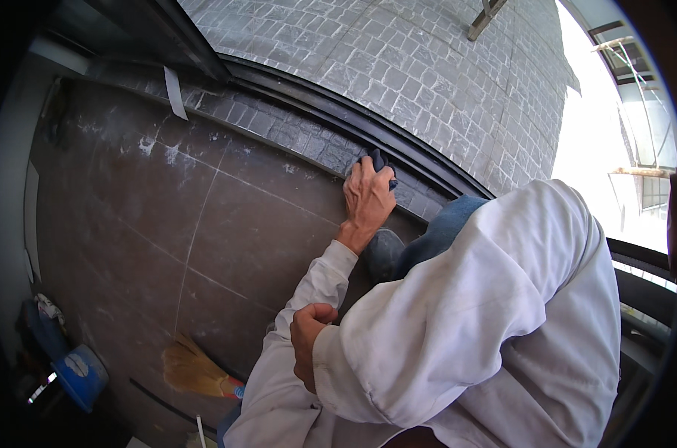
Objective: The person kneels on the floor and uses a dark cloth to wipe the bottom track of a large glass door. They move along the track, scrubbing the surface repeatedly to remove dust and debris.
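Two hands are in view, and only one is working. At far left, a blue bucket point(81, 375) stands on the dark tiled floor point(226, 231), with a straw broom head point(193, 371) lying near it. A strip of pale tape point(175, 92) hangs loose at the upper left, on the edge of the grey stone border point(278, 127).

The right hand point(308, 340) is curled shut around the person's own left sleeve, just above the elbow; it holds no tool. The left hand point(368, 198) is stretched forward and closed on a dark cloth point(379, 163), which it presses against the stone border where that border meets the black metal rail point(398, 145). Only a small part of the cloth shows past the fingers, so its size cannot be told.

Possible faults, as a judgement: the person crouches with one knee in blue jeans point(435, 231) drawn up close, and the weight leans onto the outstretched arm. A slip of the cloth on the dusty stone could throw the hand against the rail. White smears on the tiles suggest loose residue, which could reduce footing.

Surface and surroundings: large dark square tiles with thin pale joints, streaked with white. Beyond the rail rises a wall of small grey blocks point(428, 67). Strong daylight enters at the right.
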The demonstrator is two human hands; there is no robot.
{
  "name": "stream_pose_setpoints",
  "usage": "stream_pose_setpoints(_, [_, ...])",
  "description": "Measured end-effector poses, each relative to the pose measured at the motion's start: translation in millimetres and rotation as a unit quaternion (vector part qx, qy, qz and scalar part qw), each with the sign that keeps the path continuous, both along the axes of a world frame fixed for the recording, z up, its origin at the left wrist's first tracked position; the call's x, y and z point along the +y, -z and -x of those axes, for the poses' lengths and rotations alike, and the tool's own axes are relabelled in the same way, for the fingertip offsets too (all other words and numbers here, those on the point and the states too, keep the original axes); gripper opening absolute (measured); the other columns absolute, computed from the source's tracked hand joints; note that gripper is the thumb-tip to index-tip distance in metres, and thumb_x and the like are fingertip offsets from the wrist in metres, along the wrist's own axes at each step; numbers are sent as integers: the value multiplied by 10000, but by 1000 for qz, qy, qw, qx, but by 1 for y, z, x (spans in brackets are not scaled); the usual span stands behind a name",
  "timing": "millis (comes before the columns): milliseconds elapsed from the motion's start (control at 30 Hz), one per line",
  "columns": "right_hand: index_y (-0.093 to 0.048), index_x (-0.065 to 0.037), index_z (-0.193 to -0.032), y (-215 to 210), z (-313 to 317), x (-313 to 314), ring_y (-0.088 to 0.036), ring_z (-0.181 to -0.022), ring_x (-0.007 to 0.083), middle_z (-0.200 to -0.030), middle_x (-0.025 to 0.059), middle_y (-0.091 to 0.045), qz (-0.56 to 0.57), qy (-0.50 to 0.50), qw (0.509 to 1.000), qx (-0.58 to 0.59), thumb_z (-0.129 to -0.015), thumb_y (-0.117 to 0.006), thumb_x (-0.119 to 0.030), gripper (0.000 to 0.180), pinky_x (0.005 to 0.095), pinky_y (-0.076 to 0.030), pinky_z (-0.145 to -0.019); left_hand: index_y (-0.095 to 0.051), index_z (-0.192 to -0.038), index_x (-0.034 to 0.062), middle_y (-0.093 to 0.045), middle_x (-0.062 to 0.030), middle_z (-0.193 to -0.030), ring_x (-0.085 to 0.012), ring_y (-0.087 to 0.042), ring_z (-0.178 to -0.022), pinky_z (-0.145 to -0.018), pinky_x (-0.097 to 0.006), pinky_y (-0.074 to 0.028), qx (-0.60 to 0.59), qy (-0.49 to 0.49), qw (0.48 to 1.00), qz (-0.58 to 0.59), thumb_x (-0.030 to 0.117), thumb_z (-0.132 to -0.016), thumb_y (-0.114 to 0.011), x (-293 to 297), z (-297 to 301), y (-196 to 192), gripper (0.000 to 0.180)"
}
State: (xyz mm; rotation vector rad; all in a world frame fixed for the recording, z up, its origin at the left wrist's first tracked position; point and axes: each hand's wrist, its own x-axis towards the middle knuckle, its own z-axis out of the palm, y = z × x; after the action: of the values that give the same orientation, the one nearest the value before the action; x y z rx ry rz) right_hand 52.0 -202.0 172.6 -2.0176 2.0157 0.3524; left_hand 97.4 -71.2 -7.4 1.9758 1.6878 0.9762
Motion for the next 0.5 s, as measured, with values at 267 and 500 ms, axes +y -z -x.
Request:
stream_pose_setpoints(267, [-495, -43, -1119, 1, 32, -9, -403, -987, 299, -1066, 112, -515, -32, -177, 982, 49, -694, -621, -660, 760, 438, -338, -869, -741, -879, 144, -609, -133, -945, -358, -637, -875, -711, -454, -524, 81, -28, 995, -50, 124, -735, -809, 38, 77, 1, 160])
stream_pose_setpoints(500, [-461, -49, -1164, -37, 71, 3, -378, -1035, 308, -1112, 121, -492, -92, -331, 932, 115, -667, -619, -740, 866, 438, -318, -901, -752, -936, 139, -645, -162, -1013, -387, -659, -956, -761, -486, -537, 284, -241, 927, 43, 220, -786, -824, 70, 241, -16, 186])
